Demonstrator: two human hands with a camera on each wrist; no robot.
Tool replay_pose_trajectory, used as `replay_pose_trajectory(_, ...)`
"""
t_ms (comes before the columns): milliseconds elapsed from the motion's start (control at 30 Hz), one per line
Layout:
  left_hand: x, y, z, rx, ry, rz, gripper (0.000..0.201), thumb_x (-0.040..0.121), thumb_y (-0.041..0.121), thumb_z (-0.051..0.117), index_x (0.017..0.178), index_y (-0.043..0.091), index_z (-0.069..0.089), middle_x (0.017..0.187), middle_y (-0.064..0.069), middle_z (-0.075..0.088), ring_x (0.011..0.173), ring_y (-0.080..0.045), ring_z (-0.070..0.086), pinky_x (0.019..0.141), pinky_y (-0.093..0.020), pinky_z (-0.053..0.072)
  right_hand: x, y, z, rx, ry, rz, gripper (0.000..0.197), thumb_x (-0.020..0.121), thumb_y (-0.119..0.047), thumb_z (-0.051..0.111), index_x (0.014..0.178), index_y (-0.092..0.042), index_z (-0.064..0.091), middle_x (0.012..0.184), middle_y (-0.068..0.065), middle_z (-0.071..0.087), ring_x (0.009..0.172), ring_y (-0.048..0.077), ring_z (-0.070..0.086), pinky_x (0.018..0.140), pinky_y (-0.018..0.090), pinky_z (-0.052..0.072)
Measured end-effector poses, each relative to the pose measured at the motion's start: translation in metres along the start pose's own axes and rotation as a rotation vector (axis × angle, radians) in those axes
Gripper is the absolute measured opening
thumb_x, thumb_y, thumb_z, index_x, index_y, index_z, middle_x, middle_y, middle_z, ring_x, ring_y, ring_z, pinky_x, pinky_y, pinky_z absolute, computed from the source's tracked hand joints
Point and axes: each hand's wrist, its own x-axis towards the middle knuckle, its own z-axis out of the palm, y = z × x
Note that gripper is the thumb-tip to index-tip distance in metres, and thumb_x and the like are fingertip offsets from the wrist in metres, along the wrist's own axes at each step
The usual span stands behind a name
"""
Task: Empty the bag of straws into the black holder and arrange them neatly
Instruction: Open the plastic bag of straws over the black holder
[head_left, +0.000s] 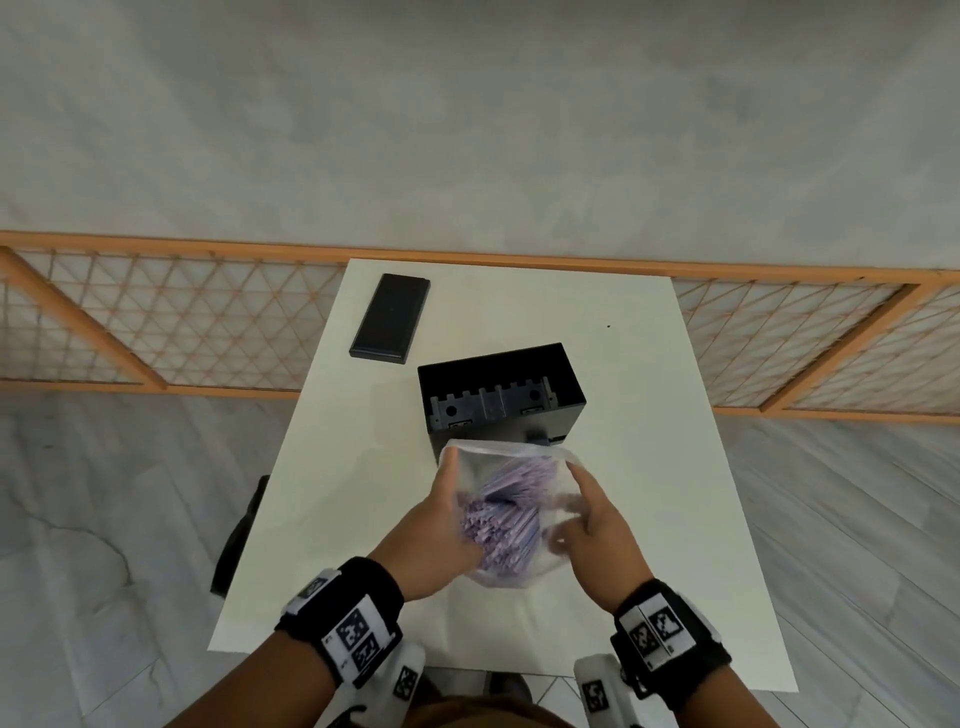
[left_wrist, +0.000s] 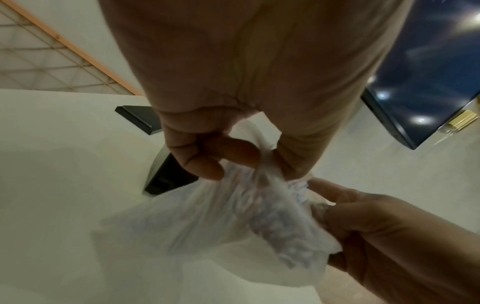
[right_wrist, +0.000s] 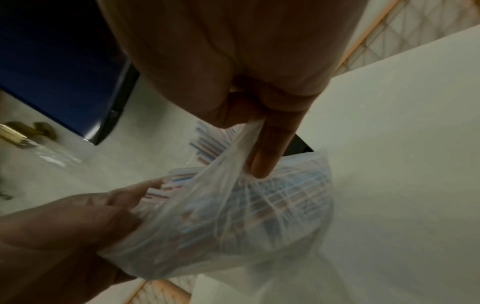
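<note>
A clear plastic bag (head_left: 519, 467) full of striped straws (head_left: 506, 519) is held between both hands above the white table (head_left: 623, 364), just in front of the open black holder (head_left: 498, 395). My left hand (head_left: 441, 525) grips the bag's left side, its fingers pinching the film (left_wrist: 262, 152). My right hand (head_left: 587, 514) holds the right side, fingers pinching a fold of the bag (right_wrist: 249, 131). The straws (right_wrist: 272, 197) lie bunched inside the bag (right_wrist: 233, 226). The holder shows toothed dividers inside and no straws.
A flat black lid (head_left: 390, 318) lies at the table's far left. An orange lattice railing (head_left: 156, 322) runs behind the table. A dark object (head_left: 239, 535) sits beside the table's left edge, and a blue panel (left_wrist: 428, 82) is on the floor.
</note>
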Motion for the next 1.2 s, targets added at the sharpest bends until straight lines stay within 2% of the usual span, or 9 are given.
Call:
replay_pose_trajectory(133,-0.01,0.006,-0.003,-0.093,0.083,-0.001,0.114,0.088,0.032,0.077,0.157,0.043,-0.014,0.126,0.024,0.055,0.112,-0.001,0.064,0.095,-0.025,0.052,-0.005,-0.005,-0.007,-0.05,-0.01,-0.066,0.075,0.09,0.011,0.044,0.149,-0.035,0.043,0.102,-0.001,0.064,0.081,0.013,0.065,0.081,0.035,0.059)
replay_pose_trajectory(300,-0.006,-0.008,0.005,-0.119,0.155,-0.12,0.099,0.094,0.058,0.061,0.163,0.021,0.001,0.132,0.008,0.062,0.122,-0.01,0.055,0.102,-0.028,0.039,-0.009,0.001,-0.003,-0.05,-0.268,0.165,0.081,0.079,-0.012,0.064,0.154,-0.022,0.037,0.098,0.006,0.065,0.087,0.017,0.067,0.09,0.046,0.058)
replay_pose_trajectory(367,-0.004,-0.011,0.01,-0.142,0.179,-0.166,0.098,0.093,0.061,0.058,0.163,0.016,0.006,0.122,0.006,0.065,0.117,-0.01,0.059,0.1,-0.029,0.042,-0.013,0.002,-0.001,-0.194,-0.353,0.145,0.085,0.082,-0.016,0.071,0.156,-0.021,0.031,0.114,0.002,0.06,0.096,0.008,0.06,0.09,0.028,0.056)
replay_pose_trajectory(500,-0.001,-0.012,0.016,-0.27,0.15,-0.202,0.089,0.096,0.052,0.062,0.162,0.015,0.015,0.104,0.012,0.064,0.097,0.002,0.063,0.085,-0.024,0.051,-0.016,-0.002,0.006,-0.467,-0.443,-0.069,0.1,0.073,-0.04,0.085,0.151,-0.038,0.023,0.137,-0.016,0.027,0.126,0.007,0.029,0.114,0.028,0.032)
replay_pose_trajectory(633,0.0,-0.018,0.021,-0.328,0.023,-0.197,0.086,0.093,0.028,0.072,0.161,0.019,0.02,0.111,0.004,0.067,0.102,-0.009,0.069,0.085,-0.023,0.053,-0.006,0.031,0.022,-0.358,-0.326,-0.088,0.138,0.041,-0.065,0.095,0.153,-0.047,0.016,0.139,-0.017,0.05,0.128,0.007,0.052,0.1,0.033,0.053)
replay_pose_trajectory(767,0.002,-0.021,0.013,-0.28,-0.039,-0.132,0.086,0.081,0.02,0.06,0.16,0.019,0.025,0.104,-0.004,0.064,0.095,-0.016,0.067,0.087,-0.031,0.053,-0.008,0.015,0.025,-0.371,-0.368,-0.133,0.113,0.07,-0.082,0.067,0.157,-0.032,0.014,0.147,-0.025,0.042,0.134,-0.004,0.046,0.112,0.014,0.035)
replay_pose_trajectory(833,0.005,-0.024,0.006,-0.25,-0.025,-0.099,0.088,0.075,0.016,0.057,0.159,0.018,0.028,0.087,0.001,0.058,0.082,-0.015,0.059,0.081,-0.033,0.048,-0.005,0.009,0.021,-0.37,-0.322,-0.145,0.082,0.088,-0.057,0.065,0.154,-0.029,0.026,0.142,-0.023,0.045,0.131,-0.003,0.048,0.114,0.014,0.033)
replay_pose_trajectory(967,0.013,-0.036,0.001,-0.071,-0.094,-0.118,0.089,0.086,0.008,0.059,0.162,0.019,0.016,0.07,0.016,0.046,0.063,-0.003,0.044,0.063,-0.026,0.038,0.009,0.039,0.009,-0.309,-0.094,-0.067,0.05,0.074,-0.023,0.073,0.119,-0.043,0.061,0.111,-0.012,0.068,0.104,0.006,0.067,0.091,0.025,0.056)
replay_pose_trajectory(1200,0.02,-0.043,0.016,0.114,-0.247,-0.046,0.123,0.072,0.04,0.083,0.158,0.046,-0.003,0.133,0.014,0.063,0.11,-0.007,0.067,0.097,-0.036,0.057,0.008,0.054,0.007,-0.316,-0.114,0.067,0.07,0.08,-0.006,0.076,0.144,-0.017,0.05,0.127,0.002,0.053,0.119,0.017,0.054,0.107,0.035,0.046)
